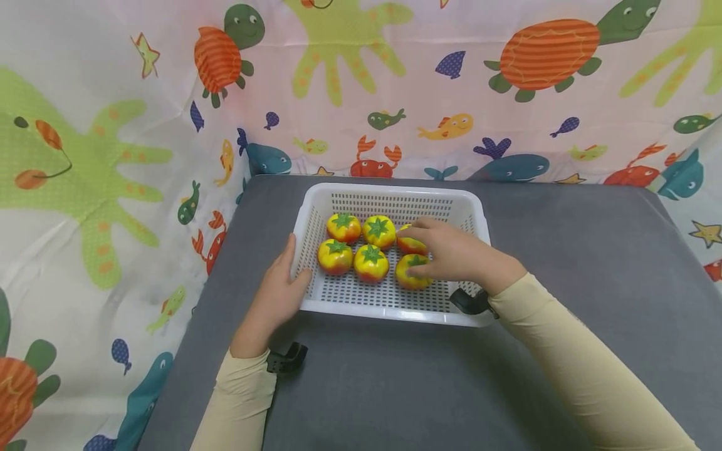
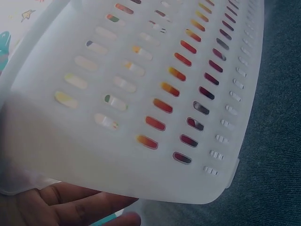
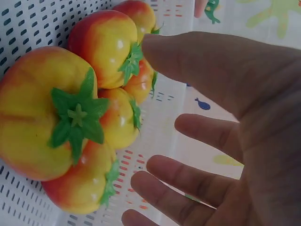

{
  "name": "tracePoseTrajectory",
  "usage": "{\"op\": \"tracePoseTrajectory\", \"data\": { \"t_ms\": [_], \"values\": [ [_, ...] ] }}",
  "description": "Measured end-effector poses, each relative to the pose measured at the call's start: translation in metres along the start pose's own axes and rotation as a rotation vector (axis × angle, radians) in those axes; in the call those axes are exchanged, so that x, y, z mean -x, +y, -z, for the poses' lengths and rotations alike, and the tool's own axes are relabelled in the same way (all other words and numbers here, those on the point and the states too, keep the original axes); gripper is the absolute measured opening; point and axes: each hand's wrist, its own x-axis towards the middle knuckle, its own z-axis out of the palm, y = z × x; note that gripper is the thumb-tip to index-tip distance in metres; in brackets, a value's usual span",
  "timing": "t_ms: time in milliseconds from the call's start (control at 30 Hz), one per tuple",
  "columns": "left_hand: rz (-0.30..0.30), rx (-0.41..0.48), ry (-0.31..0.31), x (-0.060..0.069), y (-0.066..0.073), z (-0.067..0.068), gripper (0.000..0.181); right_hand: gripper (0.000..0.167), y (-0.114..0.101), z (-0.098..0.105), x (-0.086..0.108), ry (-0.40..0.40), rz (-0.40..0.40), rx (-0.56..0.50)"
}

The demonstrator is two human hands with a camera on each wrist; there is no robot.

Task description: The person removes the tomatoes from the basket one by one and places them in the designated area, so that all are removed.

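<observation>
Several red-yellow tomatoes with green star-shaped tops, one of them a front-row tomato (image 1: 371,264), lie in two rows in a white perforated basket (image 1: 389,315). My right hand (image 1: 451,254) is over the two rightmost tomatoes, its fingers spread and partly hiding them. In the right wrist view the thumb and fingers of that hand (image 3: 207,127) stand apart beside the tomatoes (image 3: 42,117), gripping none. My left hand (image 1: 276,294) rests at the basket's left side, thumb at the rim; in the left wrist view its fingers (image 2: 89,207) extend under the basket's wall (image 2: 70,155).
The basket stands on a dark grey table (image 1: 564,250). A curtain (image 1: 361,81) printed with sea animals hangs behind the table and along its left side. Bare table surface shows to the right of the basket and in front of it.
</observation>
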Motion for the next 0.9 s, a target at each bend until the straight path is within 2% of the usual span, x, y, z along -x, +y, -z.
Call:
{"op": "tracePoseTrajectory", "data": {
  "t_ms": [500,900],
  "values": [
    [-0.014,0.037,0.001,-0.001,0.0,-0.004,0.081,0.07,0.009,-0.02,-0.006,-0.061,-0.015,0.041],
    [-0.005,0.049,0.023,0.002,-0.003,-0.003,0.081,0.064,0.012,-0.024,-0.013,-0.11,0.02,0.055]
  ]
}}
